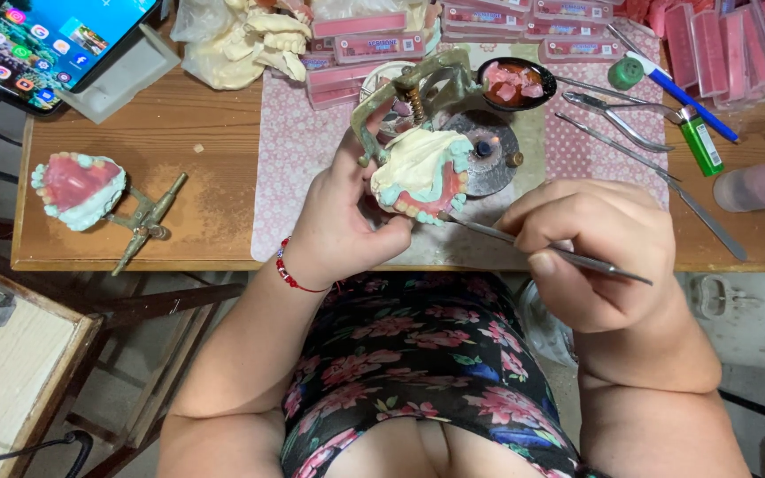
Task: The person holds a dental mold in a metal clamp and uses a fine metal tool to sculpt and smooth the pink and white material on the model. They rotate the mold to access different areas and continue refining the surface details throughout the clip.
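My left hand [343, 212] grips a metal dental articulator [418, 93] that carries a plaster cast with a pink wax denture and teeth [422, 173], tilted toward me above the table edge. My right hand [599, 248] pinches a thin metal wax tool [542, 248]. Its tip touches the lower right rim of the denture near the teeth. A red bead bracelet [289, 274] circles my left wrist.
A second denture on an articulator [90, 195] lies at the left of the wooden table [179, 133]. A small burner [489, 150], a spoon of pink wax [513, 84], pliers [622, 115], a green lighter [699, 142], pink boxes [506, 22] and a phone [46, 40] sit behind.
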